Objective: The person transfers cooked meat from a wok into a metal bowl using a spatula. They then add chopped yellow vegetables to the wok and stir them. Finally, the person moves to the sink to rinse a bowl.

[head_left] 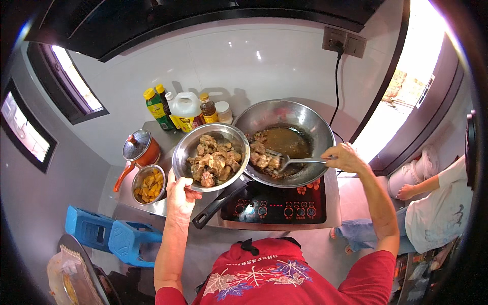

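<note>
My left hand (pixel 182 195) grips the near rim of a steel bowl (pixel 181 175), thumb over the edge. Browned chunks of meat (pixel 216 158) fill much of that bowl, which is held beside the wok's left rim. In my right hand (pixel 345 156) is the handle of a metal spatula (pixel 300 160), fingers wrapped round it. Its blade is down in the wok (pixel 317 133), against more meat pieces (pixel 263 156) on the left side. Brown liquid (pixel 287 142) pools in the wok's bottom. The wok's black handle (pixel 218 204) points toward me, left of centre.
An induction cooktop (pixel 274 206) lies under the wok. To the left are a bowl of orange chunks (pixel 149 185) and a lidded orange saucepan (pixel 141 147). Several bottles (pixel 185 108) line the wall. Blue stools (pixel 133 243) stand below left. Another person (pixel 432 213) is at the right.
</note>
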`<act>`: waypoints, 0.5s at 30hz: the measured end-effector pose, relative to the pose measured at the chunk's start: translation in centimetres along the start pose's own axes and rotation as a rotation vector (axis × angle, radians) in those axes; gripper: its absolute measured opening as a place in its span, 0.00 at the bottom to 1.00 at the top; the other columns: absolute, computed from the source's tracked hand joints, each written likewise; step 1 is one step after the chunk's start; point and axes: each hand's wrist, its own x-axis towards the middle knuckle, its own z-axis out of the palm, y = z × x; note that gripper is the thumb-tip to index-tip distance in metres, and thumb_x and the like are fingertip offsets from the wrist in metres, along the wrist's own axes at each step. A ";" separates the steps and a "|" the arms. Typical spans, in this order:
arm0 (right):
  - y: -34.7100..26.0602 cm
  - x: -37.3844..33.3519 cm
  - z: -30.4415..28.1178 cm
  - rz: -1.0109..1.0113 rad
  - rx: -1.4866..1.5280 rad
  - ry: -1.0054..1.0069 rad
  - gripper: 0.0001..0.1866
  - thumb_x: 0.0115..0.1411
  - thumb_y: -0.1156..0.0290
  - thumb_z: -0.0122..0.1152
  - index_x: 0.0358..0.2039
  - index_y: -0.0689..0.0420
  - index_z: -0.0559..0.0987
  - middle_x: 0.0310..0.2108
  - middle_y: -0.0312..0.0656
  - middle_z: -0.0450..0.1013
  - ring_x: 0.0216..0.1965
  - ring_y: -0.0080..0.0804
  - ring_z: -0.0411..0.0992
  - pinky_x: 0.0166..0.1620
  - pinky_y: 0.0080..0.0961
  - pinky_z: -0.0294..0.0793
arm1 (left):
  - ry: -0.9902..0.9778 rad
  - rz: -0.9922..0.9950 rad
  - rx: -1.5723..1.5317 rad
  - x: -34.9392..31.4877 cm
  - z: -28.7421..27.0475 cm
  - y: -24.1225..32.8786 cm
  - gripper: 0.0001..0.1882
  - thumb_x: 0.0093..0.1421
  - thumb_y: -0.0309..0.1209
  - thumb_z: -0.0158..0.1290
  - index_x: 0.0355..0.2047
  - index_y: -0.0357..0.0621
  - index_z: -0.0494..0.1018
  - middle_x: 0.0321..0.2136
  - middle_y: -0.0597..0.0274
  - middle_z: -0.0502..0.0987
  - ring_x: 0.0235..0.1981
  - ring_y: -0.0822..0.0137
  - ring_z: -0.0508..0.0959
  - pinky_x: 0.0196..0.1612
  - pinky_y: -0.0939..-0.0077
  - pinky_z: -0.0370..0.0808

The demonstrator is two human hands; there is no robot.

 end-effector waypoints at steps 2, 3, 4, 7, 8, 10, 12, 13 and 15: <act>-1.0 0.1 0.9 0.032 0.084 0.035 0.15 0.43 0.63 0.64 0.34 0.47 0.83 0.26 0.40 0.78 0.30 0.34 0.76 0.36 0.31 0.74 | -0.008 0.000 0.010 0.2 0.0 0.2 0.28 0.48 0.20 0.42 0.53 0.44 0.61 0.20 0.63 0.70 0.10 0.67 0.72 0.12 0.75 0.75; -1.4 -0.3 0.8 0.076 0.111 0.014 0.15 0.43 0.63 0.65 0.34 0.48 0.83 0.26 0.40 0.78 0.30 0.34 0.76 0.36 0.31 0.74 | -0.013 0.000 0.016 0.2 0.1 0.2 0.28 0.48 0.20 0.42 0.53 0.44 0.61 0.20 0.63 0.70 0.10 0.67 0.72 0.12 0.75 0.75; -2.0 -0.6 0.0 0.117 0.134 -0.004 0.14 0.42 0.64 0.65 0.34 0.48 0.83 0.26 0.41 0.78 0.29 0.34 0.76 0.35 0.31 0.74 | -0.017 0.001 0.015 0.2 0.3 0.4 0.29 0.48 0.20 0.42 0.53 0.44 0.60 0.21 0.62 0.70 0.10 0.67 0.72 0.12 0.75 0.75; -1.8 -1.7 -1.0 0.167 0.192 0.003 0.14 0.42 0.65 0.65 0.33 0.49 0.84 0.25 0.42 0.78 0.27 0.31 0.75 0.33 0.29 0.73 | -0.038 0.009 0.019 0.2 0.4 0.7 0.29 0.47 0.20 0.43 0.54 0.43 0.60 0.23 0.61 0.72 0.11 0.67 0.73 0.12 0.77 0.76; -1.3 -2.3 -1.2 0.174 0.204 0.014 0.14 0.42 0.65 0.65 0.32 0.49 0.84 0.24 0.42 0.78 0.26 0.30 0.75 0.32 0.28 0.73 | -0.053 0.008 0.021 0.5 0.0 0.6 0.29 0.47 0.20 0.43 0.54 0.43 0.60 0.24 0.60 0.72 0.11 0.67 0.74 0.12 0.77 0.76; -0.1 -3.4 -1.6 0.167 0.271 0.078 0.14 0.43 0.65 0.65 0.33 0.51 0.83 0.23 0.42 0.77 0.23 0.28 0.74 0.29 0.26 0.72 | -0.070 0.016 0.026 0.6 0.0 0.7 0.29 0.47 0.20 0.43 0.54 0.42 0.60 0.27 0.58 0.74 0.13 0.67 0.75 0.11 0.79 0.76; 0.5 -4.1 -2.0 0.146 0.339 0.146 0.14 0.44 0.66 0.63 0.33 0.54 0.83 0.22 0.41 0.77 0.21 0.25 0.73 0.28 0.24 0.71 | -0.090 0.027 0.031 0.9 0.1 0.8 0.30 0.47 0.20 0.42 0.54 0.42 0.59 0.28 0.58 0.74 0.13 0.67 0.75 0.11 0.79 0.76; -0.1 -4.3 -2.8 0.178 0.303 0.150 0.13 0.44 0.66 0.63 0.33 0.54 0.83 0.22 0.41 0.78 0.21 0.24 0.73 0.29 0.24 0.72 | -0.100 0.033 0.035 1.1 0.2 0.7 0.30 0.47 0.20 0.42 0.54 0.42 0.59 0.28 0.57 0.74 0.13 0.67 0.75 0.11 0.79 0.76; -2.5 -4.8 -5.6 0.223 0.224 0.155 0.13 0.45 0.66 0.63 0.32 0.53 0.83 0.23 0.40 0.78 0.22 0.24 0.73 0.30 0.22 0.72 | -0.091 0.048 0.023 1.2 0.7 0.8 0.30 0.48 0.19 0.42 0.55 0.42 0.59 0.30 0.56 0.74 0.13 0.66 0.75 0.12 0.79 0.76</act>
